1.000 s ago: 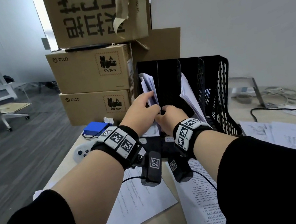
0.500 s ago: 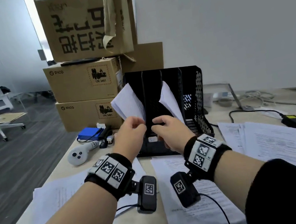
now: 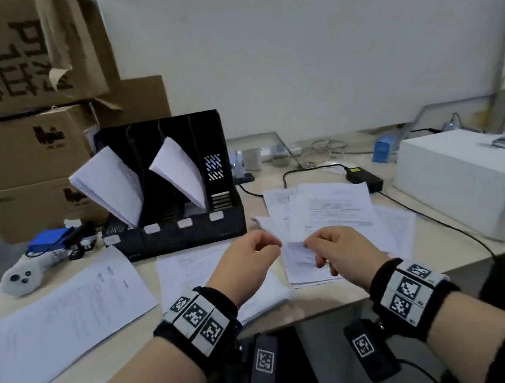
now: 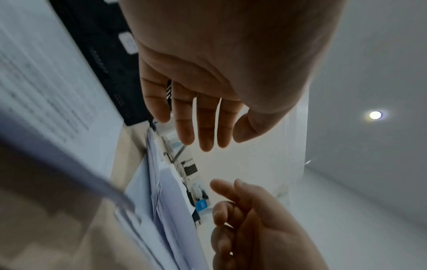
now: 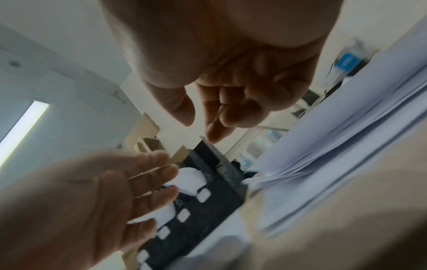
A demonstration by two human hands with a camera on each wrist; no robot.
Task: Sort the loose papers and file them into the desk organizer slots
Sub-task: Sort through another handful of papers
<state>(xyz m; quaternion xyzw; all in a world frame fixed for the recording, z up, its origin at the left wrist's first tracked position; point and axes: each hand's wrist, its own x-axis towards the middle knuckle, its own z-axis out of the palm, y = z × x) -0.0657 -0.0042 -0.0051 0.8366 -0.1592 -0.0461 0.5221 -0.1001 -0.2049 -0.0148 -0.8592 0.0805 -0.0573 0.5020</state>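
The black desk organizer point(image 3: 184, 232) stands at the back of the desk, with a white sheaf point(image 3: 111, 187) leaning in its leftmost slot and another sheaf point(image 3: 180, 173) in the third slot. My left hand point(image 3: 266, 242) and right hand point(image 3: 311, 245) hover close together in front of it, at the near edge of a loose paper pile point(image 3: 330, 212). The left wrist view shows the left hand point(image 4: 221, 140) with straight fingers and nothing in it. In the right wrist view the right hand point(image 5: 201, 129) is loosely curled, thumb and forefinger apart, holding nothing.
More printed sheets point(image 3: 50, 322) lie at the left and one sheet point(image 3: 187, 268) in front of the organizer. Cardboard boxes point(image 3: 22, 148) are stacked at the back left. A grey controller point(image 3: 23, 277), a power adapter point(image 3: 363, 177) with cable and a white box point(image 3: 474, 179) sit around.
Both hands have drawn back from the organizer's slots, leaving the sheaves standing there, and now hover lower and to the right over the loose pile.
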